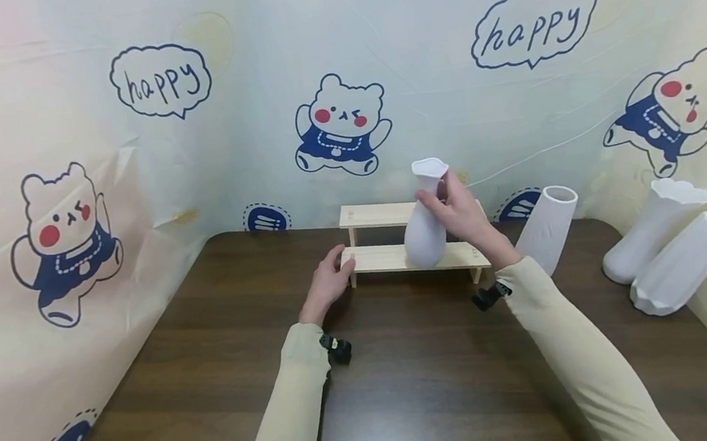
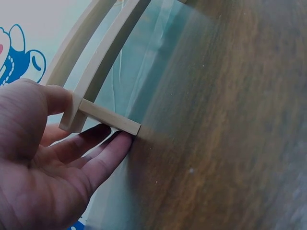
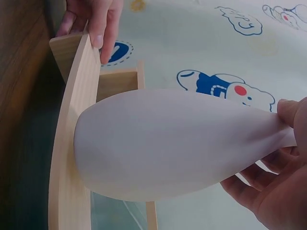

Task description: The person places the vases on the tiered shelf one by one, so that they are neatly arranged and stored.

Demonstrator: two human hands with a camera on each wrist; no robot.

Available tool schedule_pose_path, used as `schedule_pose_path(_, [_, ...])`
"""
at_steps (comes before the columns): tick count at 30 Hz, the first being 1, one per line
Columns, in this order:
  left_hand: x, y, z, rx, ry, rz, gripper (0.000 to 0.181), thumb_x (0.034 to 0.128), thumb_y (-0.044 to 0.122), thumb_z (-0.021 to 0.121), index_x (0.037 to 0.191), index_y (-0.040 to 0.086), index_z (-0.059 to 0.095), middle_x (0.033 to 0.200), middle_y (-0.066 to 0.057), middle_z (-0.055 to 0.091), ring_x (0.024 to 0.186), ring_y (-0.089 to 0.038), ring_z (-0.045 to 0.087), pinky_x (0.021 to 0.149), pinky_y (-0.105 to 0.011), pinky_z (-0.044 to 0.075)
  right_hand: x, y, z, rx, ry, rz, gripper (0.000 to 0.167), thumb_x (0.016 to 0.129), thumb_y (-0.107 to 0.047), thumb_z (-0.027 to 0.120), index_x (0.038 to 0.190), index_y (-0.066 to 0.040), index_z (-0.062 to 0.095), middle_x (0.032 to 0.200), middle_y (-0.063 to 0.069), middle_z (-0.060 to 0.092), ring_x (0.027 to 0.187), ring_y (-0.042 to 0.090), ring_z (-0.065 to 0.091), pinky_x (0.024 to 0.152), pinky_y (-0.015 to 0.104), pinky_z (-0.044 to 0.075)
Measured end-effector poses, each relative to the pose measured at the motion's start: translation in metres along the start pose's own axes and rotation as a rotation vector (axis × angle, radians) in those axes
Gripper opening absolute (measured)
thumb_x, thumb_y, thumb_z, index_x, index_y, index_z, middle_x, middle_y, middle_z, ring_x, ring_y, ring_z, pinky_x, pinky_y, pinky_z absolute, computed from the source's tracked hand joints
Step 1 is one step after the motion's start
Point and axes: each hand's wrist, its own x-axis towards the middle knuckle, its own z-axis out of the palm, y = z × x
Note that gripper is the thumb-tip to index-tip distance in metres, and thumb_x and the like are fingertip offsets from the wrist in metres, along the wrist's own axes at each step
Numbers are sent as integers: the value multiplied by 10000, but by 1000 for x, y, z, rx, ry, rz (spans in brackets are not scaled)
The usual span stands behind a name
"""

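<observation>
A two-tier light wooden rack (image 1: 384, 258) stands at the back of the brown table. My right hand (image 1: 463, 214) grips a white vase (image 1: 425, 235) by its narrow neck, with the base at the lower shelf; in the right wrist view the vase (image 3: 168, 143) has its bottom against the shelf board (image 3: 67, 158). Whether its full weight rests there I cannot tell. At the left end of the lower shelf, my left hand (image 1: 328, 281) holds the board's end; in the left wrist view the thumb lies on the board and fingers of the hand (image 2: 57, 158) touch the leg (image 2: 110, 116).
Right of the rack leans a white cylindrical vase (image 1: 547, 227), partly behind my right forearm. Two more white vases, one with a frilled rim (image 1: 652, 230) and one ribbed (image 1: 686, 263), lean near the right edge. A printed curtain (image 1: 431, 95) stands behind the table.
</observation>
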Motion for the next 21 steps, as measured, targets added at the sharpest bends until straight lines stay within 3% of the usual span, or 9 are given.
schedule_pose_path(7, [1, 0, 0, -4, 4, 0, 599, 1003, 394, 528, 1524, 166, 338, 1419, -174, 539, 1263, -294, 562, 1052, -484, 465, 8, -5, 12, 33, -14, 0, 595, 981, -274, 596, 1459, -81, 298, 1382, 230, 508, 1190, 406, 587, 971, 603, 495])
schedule_pose_path(21, [1, 0, 1, -25, 4, -10, 593, 1002, 379, 538, 1521, 170, 343, 1409, -168, 547, 1228, -291, 582, 1005, -473, 499, 20, -9, 42, 63, -27, -52, 557, 988, -285, 577, 1438, -77, 324, 1354, 217, 530, 1168, 368, 596, 973, 554, 510])
